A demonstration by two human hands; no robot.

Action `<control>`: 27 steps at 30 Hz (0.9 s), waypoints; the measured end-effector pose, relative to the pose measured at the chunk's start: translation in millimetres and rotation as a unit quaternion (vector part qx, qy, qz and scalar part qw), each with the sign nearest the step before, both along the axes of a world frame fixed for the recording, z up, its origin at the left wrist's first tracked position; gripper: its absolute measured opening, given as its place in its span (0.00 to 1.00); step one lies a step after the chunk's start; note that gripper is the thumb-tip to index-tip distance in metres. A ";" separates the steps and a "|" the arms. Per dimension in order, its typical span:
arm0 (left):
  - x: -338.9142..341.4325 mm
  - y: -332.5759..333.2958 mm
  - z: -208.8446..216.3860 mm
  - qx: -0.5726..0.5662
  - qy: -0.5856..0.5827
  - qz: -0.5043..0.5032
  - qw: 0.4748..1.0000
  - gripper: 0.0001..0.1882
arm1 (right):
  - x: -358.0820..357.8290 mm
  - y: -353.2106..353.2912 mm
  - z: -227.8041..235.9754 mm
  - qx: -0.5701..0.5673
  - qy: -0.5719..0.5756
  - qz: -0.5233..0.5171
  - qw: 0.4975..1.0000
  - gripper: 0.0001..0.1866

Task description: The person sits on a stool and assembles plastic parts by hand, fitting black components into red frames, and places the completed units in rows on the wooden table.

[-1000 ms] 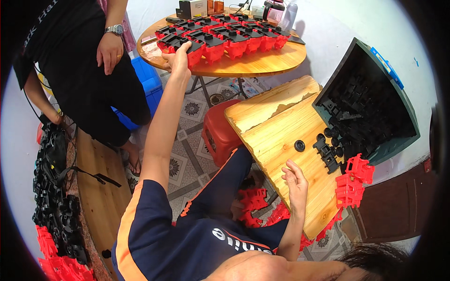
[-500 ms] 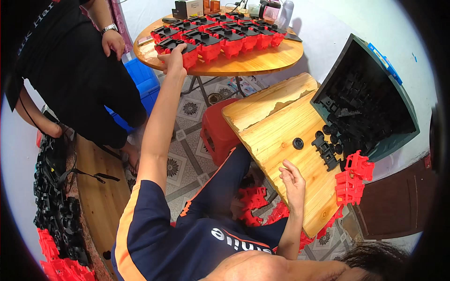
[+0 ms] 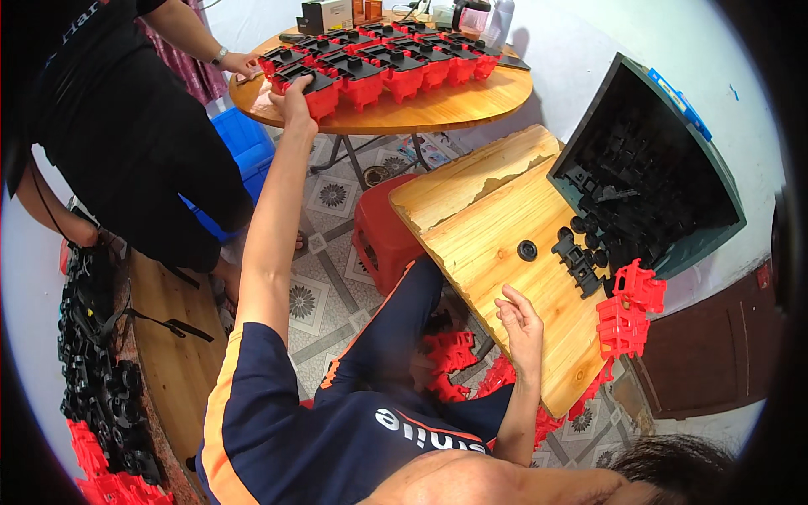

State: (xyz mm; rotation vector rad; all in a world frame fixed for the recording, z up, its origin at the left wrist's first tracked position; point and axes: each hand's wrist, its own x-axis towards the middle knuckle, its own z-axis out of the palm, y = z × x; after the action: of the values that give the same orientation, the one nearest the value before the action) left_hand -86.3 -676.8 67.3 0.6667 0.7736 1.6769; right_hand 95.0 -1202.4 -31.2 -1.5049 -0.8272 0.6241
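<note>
My left arm stretches across to the round table, and my left hand (image 3: 295,103) grips the near-left red-and-black plastic piece (image 3: 323,99). That piece stands on the table at the corner of several alike, set close together in rows, with black tops and red bodies. My right hand (image 3: 522,324) hangs near the edge of the small wooden table (image 3: 475,244), fingers apart and holding nothing. Closest to it on that table lie a black wheel (image 3: 527,250) and a black chassis-like part (image 3: 577,264).
A tilted dark bin (image 3: 648,168) spills black parts onto the small table. Red plastic bodies (image 3: 623,324) sit at its right edge. A red stool (image 3: 383,223) stands below. At left, a co-worker's hand (image 3: 239,66) rests at the round table's edge (image 3: 471,108), near a blue crate (image 3: 244,143).
The co-worker's hand has risen from beside the leg to the round table's edge. My left hand keeps its grip on the piece; the whole view has shifted slightly.
</note>
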 end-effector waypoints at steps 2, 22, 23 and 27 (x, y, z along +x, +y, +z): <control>-8.3 -3.6 -7.5 0.091 -0.053 -0.028 0.994 0.58 | -0.7 -5.5 1.2 -0.011 0.001 -0.005 1.000 0.25; -0.5 -9.6 -40.2 0.248 0.450 0.254 0.819 0.48 | 42.6 -306.4 170.5 0.273 -0.419 -0.685 0.529 0.35; 6.3 -22.9 -33.5 0.255 0.409 0.207 0.852 0.49 | 32.2 -321.4 199.5 0.314 -0.446 -0.725 0.421 0.33; 1.3 -21.3 -40.9 0.170 0.460 0.252 0.834 0.60 | 11.9 -280.8 205.5 0.344 -0.560 -0.677 0.331 0.25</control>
State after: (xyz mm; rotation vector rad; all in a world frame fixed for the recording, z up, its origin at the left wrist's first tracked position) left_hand -85.0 -698.1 26.4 1.7110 1.4284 1.9627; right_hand 106.9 -1483.2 174.3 -1.0075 -0.2822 -2.0464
